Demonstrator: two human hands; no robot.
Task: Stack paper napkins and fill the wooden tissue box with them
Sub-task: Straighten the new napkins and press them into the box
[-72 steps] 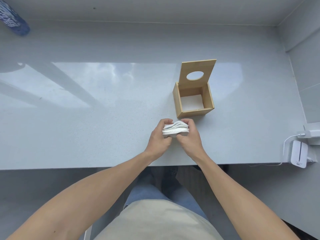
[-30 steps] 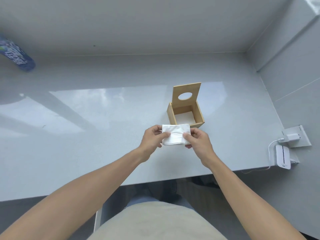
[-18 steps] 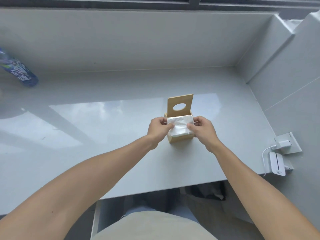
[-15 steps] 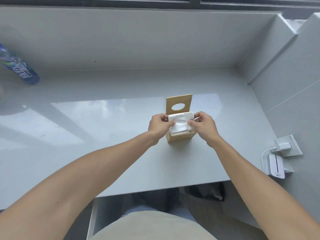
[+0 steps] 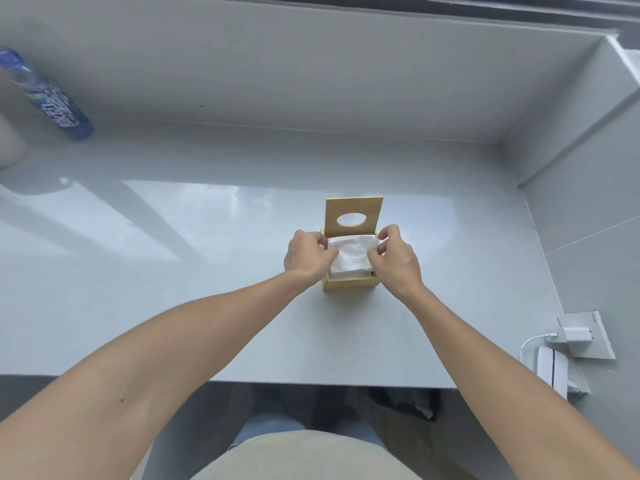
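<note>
1. Since a moment ago, you have carried the napkin stack (image 5: 351, 255) from the near desk edge to the wooden tissue box (image 5: 349, 281), and it now sits in the box mouth.
2. Your left hand (image 5: 306, 255) pinches the stack's left edge; your right hand (image 5: 394, 259) pinches its right edge.
3. You are at the filling step: next, I judge, press the stack down evenly so its corners clear the walls.
4. Its hinged lid (image 5: 354, 216) stands upright behind, oval hole showing; how deep the napkins sit cannot be told.
</note>
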